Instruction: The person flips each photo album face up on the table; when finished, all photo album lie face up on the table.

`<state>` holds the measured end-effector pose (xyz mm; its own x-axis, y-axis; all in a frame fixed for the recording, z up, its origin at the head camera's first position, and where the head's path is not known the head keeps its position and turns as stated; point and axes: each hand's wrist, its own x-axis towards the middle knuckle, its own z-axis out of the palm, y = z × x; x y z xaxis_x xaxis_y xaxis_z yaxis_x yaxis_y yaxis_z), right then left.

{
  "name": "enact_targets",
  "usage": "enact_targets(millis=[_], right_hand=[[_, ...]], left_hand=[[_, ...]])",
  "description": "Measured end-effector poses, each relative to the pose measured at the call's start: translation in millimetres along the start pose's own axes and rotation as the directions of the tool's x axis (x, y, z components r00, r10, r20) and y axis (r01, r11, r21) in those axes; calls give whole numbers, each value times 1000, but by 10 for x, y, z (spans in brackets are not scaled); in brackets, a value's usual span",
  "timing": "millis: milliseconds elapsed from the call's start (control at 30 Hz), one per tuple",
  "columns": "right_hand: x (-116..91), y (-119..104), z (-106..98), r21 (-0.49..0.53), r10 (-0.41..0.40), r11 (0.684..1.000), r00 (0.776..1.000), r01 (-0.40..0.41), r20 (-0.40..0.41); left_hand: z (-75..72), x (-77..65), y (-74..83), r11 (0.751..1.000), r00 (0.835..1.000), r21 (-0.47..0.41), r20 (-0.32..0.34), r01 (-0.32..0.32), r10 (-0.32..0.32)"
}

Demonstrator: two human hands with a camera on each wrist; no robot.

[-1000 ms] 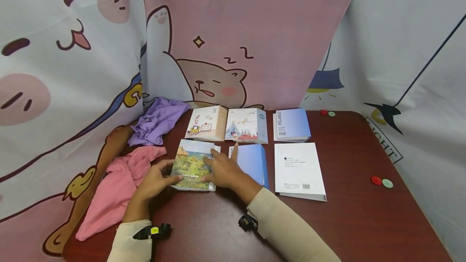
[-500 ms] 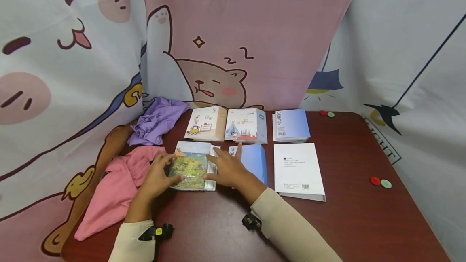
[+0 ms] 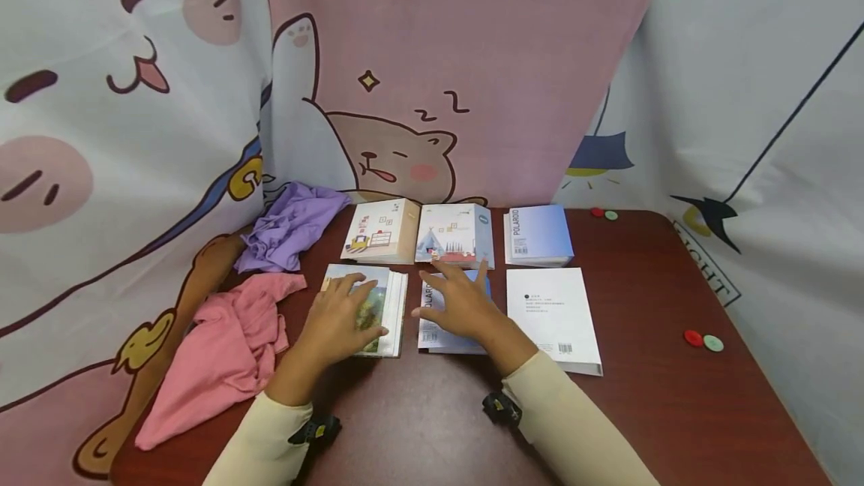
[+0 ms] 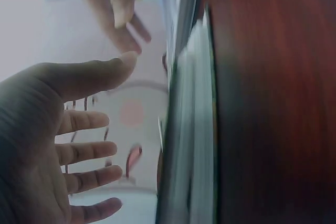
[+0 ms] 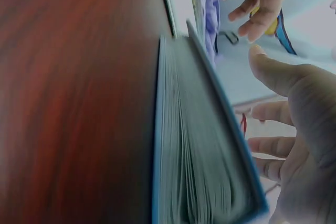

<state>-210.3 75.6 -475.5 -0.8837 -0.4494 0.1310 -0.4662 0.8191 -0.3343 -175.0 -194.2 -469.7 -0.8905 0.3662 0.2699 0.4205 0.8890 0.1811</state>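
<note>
A crumpled purple cloth (image 3: 293, 227) lies at the far left of the brown table (image 3: 418, 426), a pink cloth (image 3: 219, 351) nearer. On the right, a red disc (image 3: 597, 212) and green disc (image 3: 610, 215) sit near the far edge; a second red disc (image 3: 693, 337) and second green disc (image 3: 713, 343) lie nearer. A cartoon-printed curtain (image 3: 540, 58) hangs behind.

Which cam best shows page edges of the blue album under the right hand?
Right wrist: the blue album sits close and central, fanned page edges facing the camera. Head shows its cover from above, partly hidden by the right hand. Left wrist shows only what looks like a blurred piece, at top.
</note>
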Motion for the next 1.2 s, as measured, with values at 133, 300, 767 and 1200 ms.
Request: enact_targets(millis=[133,300,767,1200], right_hand=[[-70,193,-30,0,30,1000,999,-30,-40],[-136,375,-36,-15,66,998,997,-66,-45],[-233,742,-94,65,80,995,992,-74,-96],[-277,930,-107,99,134,986,991,-133,-9]], left_hand=[[49,96,228,996,996,16,22,-88,88],[142,166,458,988,987,4,53,-153,153],[389,355,872,972,966,28,117,-235,230],[598,403,1021,968,967,-30,55,-247,249]])
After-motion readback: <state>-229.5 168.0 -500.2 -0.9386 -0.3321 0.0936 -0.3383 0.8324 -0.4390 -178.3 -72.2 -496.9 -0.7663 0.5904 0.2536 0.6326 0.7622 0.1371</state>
